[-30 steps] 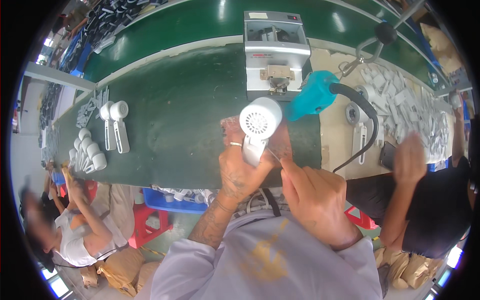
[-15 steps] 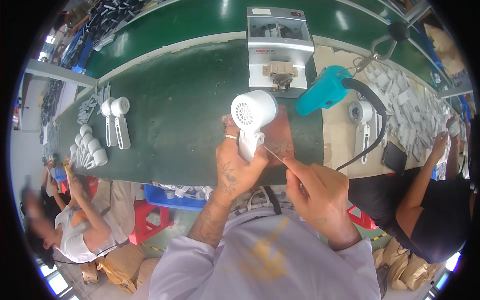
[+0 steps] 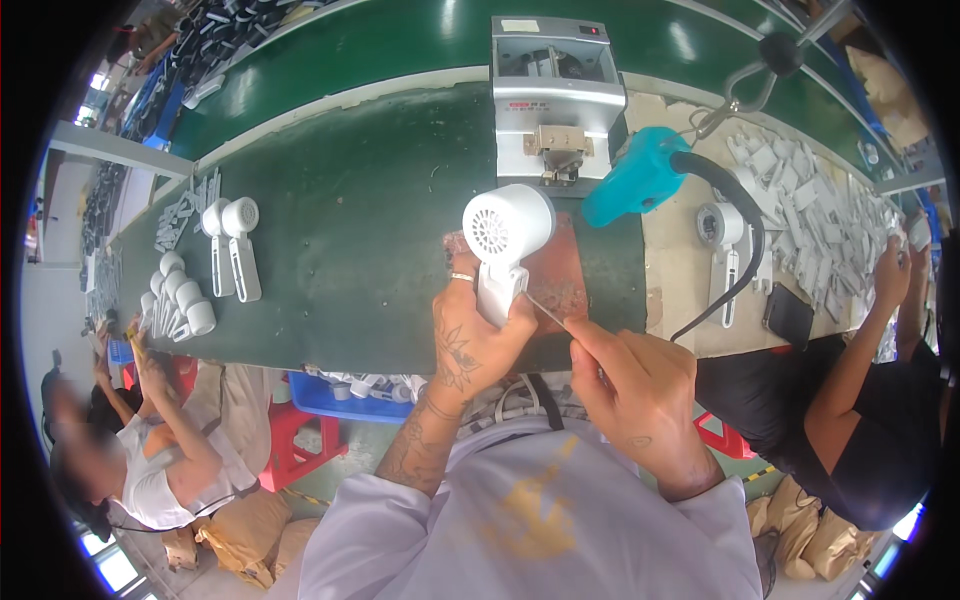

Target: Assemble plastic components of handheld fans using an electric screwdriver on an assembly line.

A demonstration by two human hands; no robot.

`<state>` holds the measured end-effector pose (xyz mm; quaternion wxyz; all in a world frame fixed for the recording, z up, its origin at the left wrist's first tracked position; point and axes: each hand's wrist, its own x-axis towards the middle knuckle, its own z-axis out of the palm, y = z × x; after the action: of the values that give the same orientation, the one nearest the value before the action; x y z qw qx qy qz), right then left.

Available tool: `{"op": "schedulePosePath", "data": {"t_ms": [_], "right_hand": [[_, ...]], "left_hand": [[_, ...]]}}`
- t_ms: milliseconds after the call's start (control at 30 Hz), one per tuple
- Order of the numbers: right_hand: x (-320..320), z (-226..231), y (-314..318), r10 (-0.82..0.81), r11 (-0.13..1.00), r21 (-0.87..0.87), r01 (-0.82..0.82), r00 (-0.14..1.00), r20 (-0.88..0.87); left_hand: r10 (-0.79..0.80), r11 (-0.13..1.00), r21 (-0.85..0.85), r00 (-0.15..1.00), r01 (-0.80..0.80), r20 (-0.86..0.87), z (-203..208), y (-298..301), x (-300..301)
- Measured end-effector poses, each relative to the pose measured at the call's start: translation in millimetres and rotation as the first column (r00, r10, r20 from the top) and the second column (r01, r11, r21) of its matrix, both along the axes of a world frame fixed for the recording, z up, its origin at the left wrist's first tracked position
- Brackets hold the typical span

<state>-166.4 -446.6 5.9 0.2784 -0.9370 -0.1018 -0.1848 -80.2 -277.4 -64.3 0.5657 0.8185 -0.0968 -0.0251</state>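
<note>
My left hand [image 3: 477,330] is wrapped round the handle of a white hair dryer [image 3: 508,222], whose round vented head points up and toward me. In my right hand [image 3: 632,385] the fingers pinch a thin metal rod-like tool [image 3: 543,311]; its tip touches the handle's right side, close to my left thumb. Its grip end is hidden in my palm. The hair dryer is held over a reddish-brown mat [image 3: 562,270] at the bench's near side.
Beyond stands a silver screw feeder [image 3: 556,105]. A teal electric screwdriver [image 3: 638,178] hangs on a hook at right, its black cable trailing. White hair dryers [image 3: 238,250] lie left; grey-white parts [image 3: 800,200] and a dark flat object [image 3: 788,317] lie right. Co-workers sit on both sides.
The hanging screwdriver has swung slightly left. Both my hands and the hair dryer stay almost in place. The right-hand co-worker's hands have shifted a little.
</note>
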Motion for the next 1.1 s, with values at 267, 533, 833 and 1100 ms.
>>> {"op": "schedulePosePath", "data": {"t_ms": [267, 533, 833, 1100], "right_hand": [[1, 0, 1, 0.007, 1.0, -0.027, -0.007, 1.0, 0.006], [2, -9, 7, 0.007, 1.0, -0.011, -0.007, 0.999, 0.036], [-1, 2, 1, -0.026, 0.997, 0.067, 0.025, 1.0, 0.011], [-13, -21, -7, -0.142, 0.963, 0.209, 0.17, 0.98, -0.141]], "left_hand": [[0.004, 1.0, -0.016, 1.0, -0.004, -0.011, -2, 0, -1], [-0.068, 0.997, -0.043, 0.994, 0.064, -0.085, -4, 3, -1], [-0.061, 0.998, -0.016, 0.998, 0.06, -0.023, 1, 3, 3], [-0.062, 0.997, -0.06, 0.99, 0.055, -0.123, 0, 10, 5]]}}
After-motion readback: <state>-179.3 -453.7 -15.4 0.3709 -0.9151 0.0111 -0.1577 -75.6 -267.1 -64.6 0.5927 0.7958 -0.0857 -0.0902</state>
